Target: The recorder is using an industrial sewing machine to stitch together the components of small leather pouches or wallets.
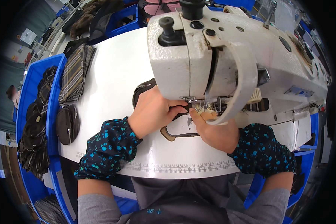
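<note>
A dark zippered pouch (139, 92) lies on the white table under the head of a white sewing machine (171, 61), mostly covered by my left hand. My left hand (150, 112) is closed, thumb and index finger pinching the pouch's dark edge just left of the presser foot (198, 102). My right hand (217, 135) comes in from the other side, its fingertips pressed on the same dark edge by the needle area. The machine's curved white guard hides part of its fingers. Below the hands, a dark curved strip with a tan end (168, 135) shows on the table.
At the left, a blue bin (58, 108) holds several dark pouches. Folded striped cloth (76, 72) and another dark pouch (67, 125) lie at the table's left edge. A ruler strip (183, 167) runs along the front. Blue bins also stand at the right.
</note>
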`<state>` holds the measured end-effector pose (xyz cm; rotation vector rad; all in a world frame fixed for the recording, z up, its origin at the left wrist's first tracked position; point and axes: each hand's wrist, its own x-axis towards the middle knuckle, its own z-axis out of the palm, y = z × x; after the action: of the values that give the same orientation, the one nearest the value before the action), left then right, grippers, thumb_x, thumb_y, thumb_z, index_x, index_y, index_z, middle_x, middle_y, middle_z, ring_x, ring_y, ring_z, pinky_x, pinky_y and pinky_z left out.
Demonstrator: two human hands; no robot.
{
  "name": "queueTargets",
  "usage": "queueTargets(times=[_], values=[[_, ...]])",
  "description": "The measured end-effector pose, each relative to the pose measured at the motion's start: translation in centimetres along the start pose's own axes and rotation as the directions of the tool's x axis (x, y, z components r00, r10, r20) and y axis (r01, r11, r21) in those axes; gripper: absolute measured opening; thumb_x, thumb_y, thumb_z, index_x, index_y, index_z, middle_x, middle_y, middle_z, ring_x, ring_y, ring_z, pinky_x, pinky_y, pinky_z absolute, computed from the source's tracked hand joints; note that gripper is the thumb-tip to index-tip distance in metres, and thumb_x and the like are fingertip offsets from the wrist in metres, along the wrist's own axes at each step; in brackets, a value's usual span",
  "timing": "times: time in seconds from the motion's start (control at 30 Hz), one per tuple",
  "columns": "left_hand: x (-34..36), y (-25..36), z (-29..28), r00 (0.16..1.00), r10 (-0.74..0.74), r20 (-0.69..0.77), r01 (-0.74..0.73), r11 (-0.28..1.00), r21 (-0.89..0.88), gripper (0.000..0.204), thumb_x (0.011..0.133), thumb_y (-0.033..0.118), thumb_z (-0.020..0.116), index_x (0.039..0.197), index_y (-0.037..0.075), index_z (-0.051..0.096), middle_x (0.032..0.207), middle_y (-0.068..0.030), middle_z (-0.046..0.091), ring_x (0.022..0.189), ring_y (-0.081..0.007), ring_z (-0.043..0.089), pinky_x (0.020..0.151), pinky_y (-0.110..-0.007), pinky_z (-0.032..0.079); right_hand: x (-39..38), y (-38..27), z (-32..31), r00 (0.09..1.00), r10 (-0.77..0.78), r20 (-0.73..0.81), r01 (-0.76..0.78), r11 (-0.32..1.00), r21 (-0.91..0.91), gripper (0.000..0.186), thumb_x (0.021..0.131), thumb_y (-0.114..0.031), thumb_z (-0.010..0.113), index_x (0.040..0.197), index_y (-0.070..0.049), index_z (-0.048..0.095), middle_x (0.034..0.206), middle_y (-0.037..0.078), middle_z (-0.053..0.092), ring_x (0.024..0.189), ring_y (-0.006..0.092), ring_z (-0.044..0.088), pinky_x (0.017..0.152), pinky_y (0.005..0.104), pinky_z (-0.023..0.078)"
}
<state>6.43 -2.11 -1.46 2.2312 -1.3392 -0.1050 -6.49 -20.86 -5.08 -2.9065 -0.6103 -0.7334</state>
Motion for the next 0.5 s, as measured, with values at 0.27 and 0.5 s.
queueTargets(times=[0.27,0.5], values=[[-0.1,-0.3,0.9,0.988,-0.014,-0.153,0.033,0.992,0.119,0.023,0.073,0.019,0.082,0.096,0.016,0.08,0.091,-0.0101,0.07,0.085,-0.033,0.066,0.07,-0.04,0.053,-0.9,-1.0,0.4,0.974,0.168,0.153,-0.17,0.985,0.0,0.037,0.09,-0.017,0.062,0.126,-0.013,0.068,0.082,-0.004,0.06,0.076,0.0157,0.059,0.078,0.0392,0.047],[0.1,-0.1,0.7,0.99,-0.018,-0.14,0.035,0.993,0.116,0.022,0.074,0.019,0.082,0.095,0.016,0.08,0.088,-0.0106,0.07,0.081,-0.0333,0.066,0.068,-0.041,0.053,0.2,-0.3,0.8,0.989,0.095,-0.113,-0.078,0.986,0.147,0.007,0.089,-0.011,0.067,0.094,-0.006,0.071,0.06,0.005,0.059,0.049,0.0261,0.059,0.045,0.0401,0.045]])
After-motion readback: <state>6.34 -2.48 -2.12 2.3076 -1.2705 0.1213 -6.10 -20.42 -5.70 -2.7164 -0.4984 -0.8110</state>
